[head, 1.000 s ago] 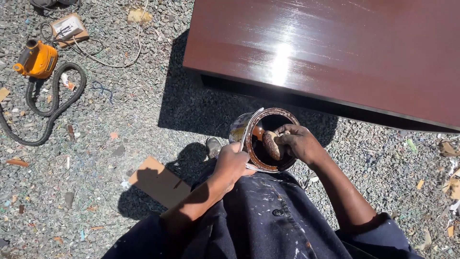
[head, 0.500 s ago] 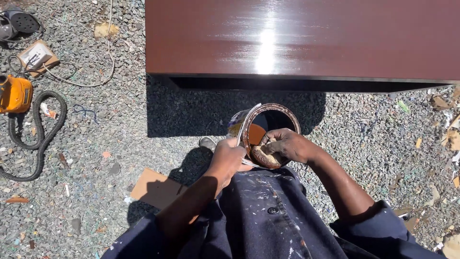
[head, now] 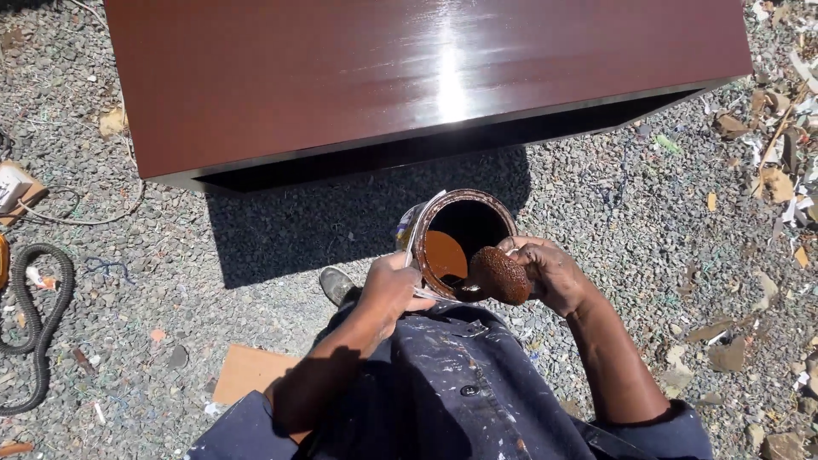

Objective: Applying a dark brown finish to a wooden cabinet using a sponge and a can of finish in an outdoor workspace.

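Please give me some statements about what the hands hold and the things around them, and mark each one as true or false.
1. The left hand holds the tin by its side. True.
2. The right hand holds a paintbrush. False: it holds a round stained pad.
3. The tin is empty. False: brown liquid shows inside.
4. The glossy brown panel lies beyond the tin. True.
5. The ground is smooth concrete. False: it is gravel.

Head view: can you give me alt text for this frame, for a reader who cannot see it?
Seen from above, the left hand grips a tilted open can of brown liquid while the right hand holds a brown-soaked pad at its rim. A glossy dark red-brown panel lies ahead on gravel, with a black hose at left.
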